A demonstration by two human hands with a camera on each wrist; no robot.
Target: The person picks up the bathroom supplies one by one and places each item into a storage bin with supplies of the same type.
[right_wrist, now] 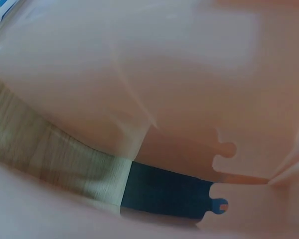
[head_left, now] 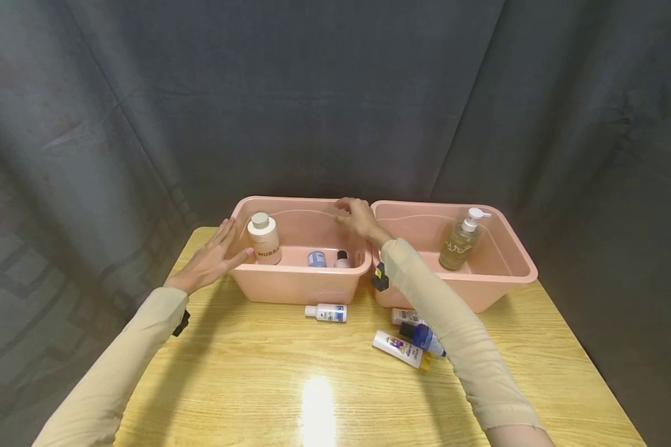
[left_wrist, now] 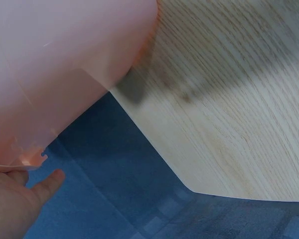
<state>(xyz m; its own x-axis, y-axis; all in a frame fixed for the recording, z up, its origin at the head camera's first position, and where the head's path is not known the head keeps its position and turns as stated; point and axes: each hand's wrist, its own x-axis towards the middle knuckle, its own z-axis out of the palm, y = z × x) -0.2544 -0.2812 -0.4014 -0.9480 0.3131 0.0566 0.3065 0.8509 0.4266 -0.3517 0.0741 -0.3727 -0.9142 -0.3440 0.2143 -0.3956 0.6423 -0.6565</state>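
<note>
My left hand point(head_left: 215, 256) lies against the left end of the left pink bin point(head_left: 299, 285), fingers straight along its rim. In the left wrist view, part of that hand point(left_wrist: 20, 204) touches the bin's edge. Over the same bin's right end, my right hand point(head_left: 360, 218) reaches across the rim with loosely bent fingers; nothing is seen in it. Inside the bin, a white bottle point(head_left: 264, 242) stands at the left. A small blue-labelled container point(head_left: 316, 259) and a small dark-capped bottle point(head_left: 342, 259) are farther right. The right wrist view shows only bin walls and table, no fingers.
A right pink bin point(head_left: 500, 287) stands beside the left one and holds a pump bottle point(head_left: 457, 245). On the wooden table point(head_left: 246, 372) lie a small white bottle point(head_left: 327, 312), a white tube point(head_left: 397, 349), a blue bottle point(head_left: 425, 337) and another white item point(head_left: 405, 316), partly hidden.
</note>
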